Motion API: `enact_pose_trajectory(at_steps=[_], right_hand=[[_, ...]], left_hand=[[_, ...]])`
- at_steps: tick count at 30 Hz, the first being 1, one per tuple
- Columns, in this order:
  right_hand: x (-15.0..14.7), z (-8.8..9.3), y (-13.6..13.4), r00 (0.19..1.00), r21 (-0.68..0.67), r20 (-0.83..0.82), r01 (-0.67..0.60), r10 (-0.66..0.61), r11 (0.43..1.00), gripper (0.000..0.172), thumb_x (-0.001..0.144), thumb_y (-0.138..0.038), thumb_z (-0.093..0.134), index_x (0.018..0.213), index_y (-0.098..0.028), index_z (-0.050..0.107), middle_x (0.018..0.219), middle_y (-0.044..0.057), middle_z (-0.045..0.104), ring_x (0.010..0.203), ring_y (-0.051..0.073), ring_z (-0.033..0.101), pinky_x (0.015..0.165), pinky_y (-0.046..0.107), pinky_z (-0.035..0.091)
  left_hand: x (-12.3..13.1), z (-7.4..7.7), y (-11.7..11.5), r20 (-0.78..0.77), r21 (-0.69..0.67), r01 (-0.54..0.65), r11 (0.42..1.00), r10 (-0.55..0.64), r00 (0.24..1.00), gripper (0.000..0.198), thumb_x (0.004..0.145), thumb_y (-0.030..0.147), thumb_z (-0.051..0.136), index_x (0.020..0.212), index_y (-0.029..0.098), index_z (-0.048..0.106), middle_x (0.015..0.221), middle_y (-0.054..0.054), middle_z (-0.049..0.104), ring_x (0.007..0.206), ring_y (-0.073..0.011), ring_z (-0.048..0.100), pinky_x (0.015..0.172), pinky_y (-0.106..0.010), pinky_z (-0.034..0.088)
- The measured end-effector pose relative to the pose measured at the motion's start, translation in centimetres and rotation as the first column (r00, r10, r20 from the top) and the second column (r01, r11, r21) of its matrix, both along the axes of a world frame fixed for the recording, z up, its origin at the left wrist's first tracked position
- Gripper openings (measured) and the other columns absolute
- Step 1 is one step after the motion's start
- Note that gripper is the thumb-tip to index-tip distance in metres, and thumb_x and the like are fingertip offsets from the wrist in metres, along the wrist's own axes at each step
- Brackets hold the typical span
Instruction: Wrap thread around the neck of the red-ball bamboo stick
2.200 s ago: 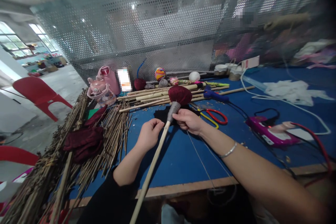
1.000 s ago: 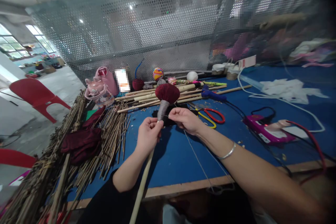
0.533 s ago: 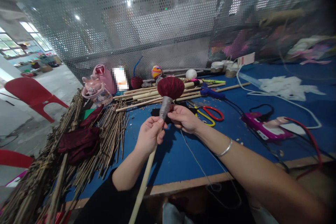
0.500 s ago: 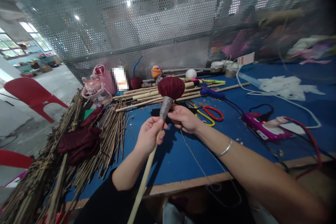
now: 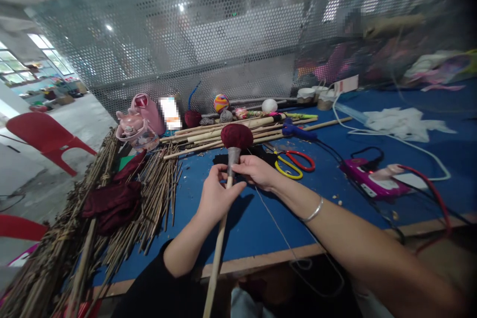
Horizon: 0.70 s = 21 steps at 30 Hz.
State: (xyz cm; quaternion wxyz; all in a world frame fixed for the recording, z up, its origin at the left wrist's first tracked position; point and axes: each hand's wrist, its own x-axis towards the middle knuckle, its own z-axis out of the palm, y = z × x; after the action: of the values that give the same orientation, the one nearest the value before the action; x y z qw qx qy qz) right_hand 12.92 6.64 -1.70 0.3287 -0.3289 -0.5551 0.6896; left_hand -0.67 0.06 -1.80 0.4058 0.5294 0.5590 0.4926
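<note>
A pale wooden stick [image 5: 219,243] stands slanted in front of me, topped by a dark red cloth-covered head [image 5: 237,137]. Grey thread is wound round the neck [image 5: 233,156] below that head. My left hand [image 5: 216,196] is loosely closed round the stick just under the winding, its thumb laid across and its fingers partly hidden behind. At the neck's right side, my right hand [image 5: 257,171] pinches with thumb and forefinger at the grey thread. A loose length of thread [image 5: 276,221] hangs from there over the table edge.
Scissors [image 5: 294,164] with red and yellow handles lie right of the hands. Thin twigs [image 5: 156,203] and dark red cloth [image 5: 114,203] cover the left side. Pale sticks [image 5: 201,146], a glue gun [image 5: 298,130] and a purple power strip [image 5: 368,179] lie on the blue table.
The red head has tipped lower and the stick stands more upright. My left hand has loosened, its thumb now stretched across the stick. My right hand stays at the wound neck.
</note>
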Motion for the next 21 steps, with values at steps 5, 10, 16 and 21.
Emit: enact_pose_trajectory(at_steps=[5,10,16,21], right_hand=[[-0.3,1.1,-0.7,0.999,0.033,-0.043,0.008,-0.006,0.999,0.034,0.066,-0.040,0.068,0.078,-0.012,0.052,0.044,-0.009,0.041,0.032,0.001,0.021,0.032,0.018,0.011],[0.3,2.2,-0.8,0.995,0.086,-0.088,0.052,-0.045,0.995,0.030,0.065,-0.039,0.068,0.071,-0.013,0.053,0.041,-0.010,0.035,0.033,0.001,0.022,0.034,0.019,0.011],[0.5,1.9,-0.7,0.988,0.056,-0.121,0.103,-0.096,0.993,0.029,0.063,-0.037,0.070,0.066,-0.015,0.051,0.037,-0.011,0.034,0.030,0.002,0.020,0.031,0.018,0.010],[0.0,1.4,-0.6,0.984,0.020,-0.159,0.084,-0.080,0.996,0.030,0.064,-0.036,0.070,0.066,-0.015,0.049,0.037,-0.011,0.033,0.029,0.001,0.020,0.029,0.016,0.012]], left_hand=[[0.1,0.4,-0.1,0.108,-0.010,0.001,1.000,0.000,0.994,0.036,0.067,0.034,0.066,0.094,0.015,0.050,0.056,0.005,0.052,0.041,-0.0068,0.048,0.039,-0.018,0.039],[-0.4,1.4,0.2,0.294,-0.013,0.039,0.999,-0.033,0.955,0.034,0.071,0.036,0.062,0.094,0.014,0.049,0.064,0.001,0.061,0.039,-0.0058,0.048,0.036,-0.017,0.038],[-0.6,1.7,0.2,0.453,-0.005,0.107,0.994,-0.093,0.887,0.028,0.071,0.035,0.063,0.085,0.013,0.053,0.063,0.001,0.060,0.035,-0.0024,0.041,0.030,-0.014,0.027],[-0.7,2.1,0.0,0.602,-0.009,0.189,0.982,-0.146,0.785,0.033,0.070,0.031,0.066,0.095,0.013,0.054,0.068,-0.001,0.063,0.033,-0.0003,0.038,0.029,-0.012,0.024]])
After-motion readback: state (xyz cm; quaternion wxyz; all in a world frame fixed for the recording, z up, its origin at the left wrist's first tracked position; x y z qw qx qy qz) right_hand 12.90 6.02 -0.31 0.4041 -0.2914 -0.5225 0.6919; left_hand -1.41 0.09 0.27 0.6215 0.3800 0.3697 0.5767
